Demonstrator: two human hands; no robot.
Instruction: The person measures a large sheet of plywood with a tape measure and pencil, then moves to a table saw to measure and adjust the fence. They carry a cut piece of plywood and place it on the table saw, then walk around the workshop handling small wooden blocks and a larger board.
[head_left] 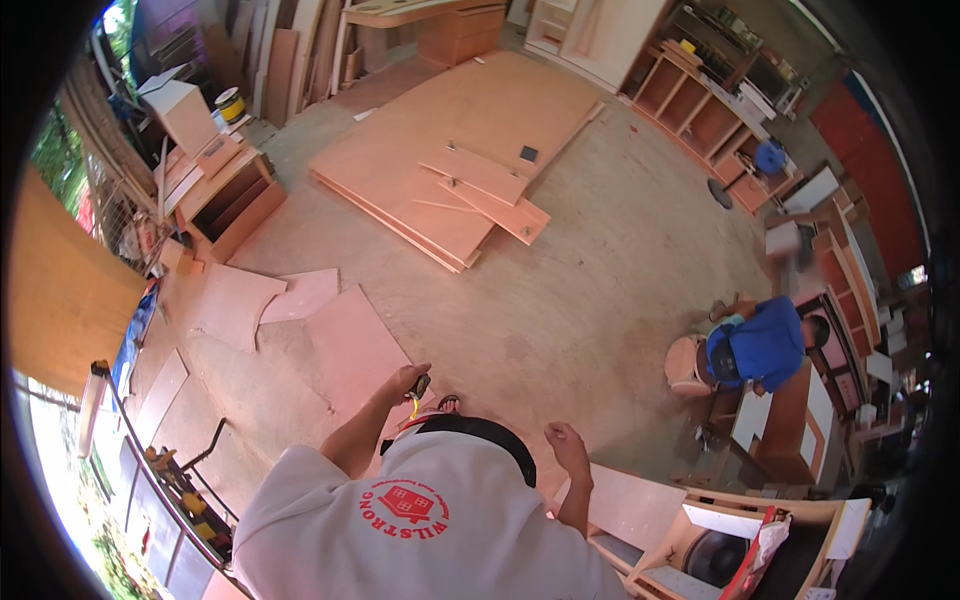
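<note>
My left hand (405, 380) grips a small dark tool with yellow on it, which looks like a tape measure (421, 385), at my waist, above a large pale pink board (345, 340) on the floor. My right hand (565, 440) hangs at my other side, fingers loosely curled with nothing visible in them. Beside it, low at the right, is another pale board (635, 505) among wooden cabinet parts. Beyond my feet, stacked wide panels (400, 170) lie on the floor with narrower boards (475, 172) on top.
A co-worker in blue (755, 345) sits on a round stool (688, 372) at the right. Cabinets (675, 95) line the back right; a small cabinet (255, 215) and leaning boards (280, 70) stand back left. A metal rack (150, 490) is near my left.
</note>
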